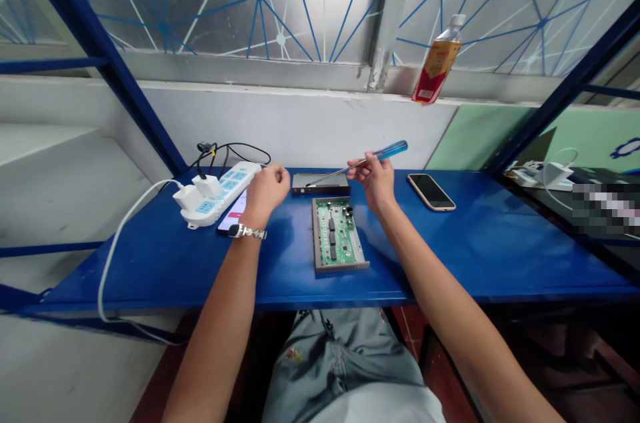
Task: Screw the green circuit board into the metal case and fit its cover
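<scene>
My right hand [376, 180] grips a long screwdriver [393, 149] with a clear blue handle. Its thin shaft points left and down, the tip over a dark metal cover [323, 188] at the back of the table. My left hand [270, 188] is closed, fingers curled together, just left of that cover; whatever it may hold is hidden. A metal watch is on the left wrist. In front of the cover lies an open metal case with a green circuit board [336, 236] inside, touched by neither hand.
A white power strip [225, 193] with plugs and cables stands at the left, partly over a lit phone [233, 215]. Another phone [431, 192] lies to the right on the blue table [290, 286]. A drink bottle [439, 63] stands on the window ledge. Blue frame posts rise at both sides.
</scene>
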Demonstrator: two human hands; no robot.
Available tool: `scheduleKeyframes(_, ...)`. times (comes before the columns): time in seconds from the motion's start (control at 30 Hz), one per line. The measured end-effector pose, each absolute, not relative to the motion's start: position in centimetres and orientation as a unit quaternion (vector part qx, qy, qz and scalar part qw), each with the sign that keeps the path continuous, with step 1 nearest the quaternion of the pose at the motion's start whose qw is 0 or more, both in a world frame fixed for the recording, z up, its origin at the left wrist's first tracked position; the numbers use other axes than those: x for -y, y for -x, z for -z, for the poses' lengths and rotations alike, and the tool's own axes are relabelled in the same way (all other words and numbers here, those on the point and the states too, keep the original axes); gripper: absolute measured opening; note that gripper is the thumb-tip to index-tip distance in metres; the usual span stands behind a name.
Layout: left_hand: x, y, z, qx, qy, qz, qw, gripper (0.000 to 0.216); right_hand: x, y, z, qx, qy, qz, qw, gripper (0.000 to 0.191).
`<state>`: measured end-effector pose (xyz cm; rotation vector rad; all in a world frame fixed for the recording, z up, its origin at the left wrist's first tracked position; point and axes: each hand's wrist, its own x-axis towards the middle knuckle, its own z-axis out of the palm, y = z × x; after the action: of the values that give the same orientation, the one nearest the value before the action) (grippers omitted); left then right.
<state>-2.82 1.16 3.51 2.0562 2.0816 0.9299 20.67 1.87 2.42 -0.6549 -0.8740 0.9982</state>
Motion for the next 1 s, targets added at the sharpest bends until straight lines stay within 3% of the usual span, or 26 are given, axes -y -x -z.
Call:
scheduleKeyframes(0.13, -1.5, 4.2, -3.7, -0.685, -0.617, -0.388, -0.006, 0.03, -0.8, -17.6, -1.5, 0.452, 0.276, -0.511, 0.677, 0.041)
scheduleKeyframes(0.3, -1.8, 4.4, -3.3, -0.687, -0.6, -0.41, -0.005, 0.029, 0.6, -14.2, -0.4, 0.517, 0.241, -0.535, 0.623, 0.044)
scheduleKeyframes(0.73, -2.1, 4.1, -2.7, -0.672, -0.615, -0.412, 0.007, 0.027, 0.4, -13.7, 0.6, 0.538, 0.255, -0.509, 0.622, 0.044)
scheduleKeyframes(1.0, -2.6, 4.6, -2.2, -0.61, -0.662, -0.431, 0.072, 0.024, 0.2, -15.4, 0.2, 0.543, 0.277, -0.502, 0.613, 0.043)
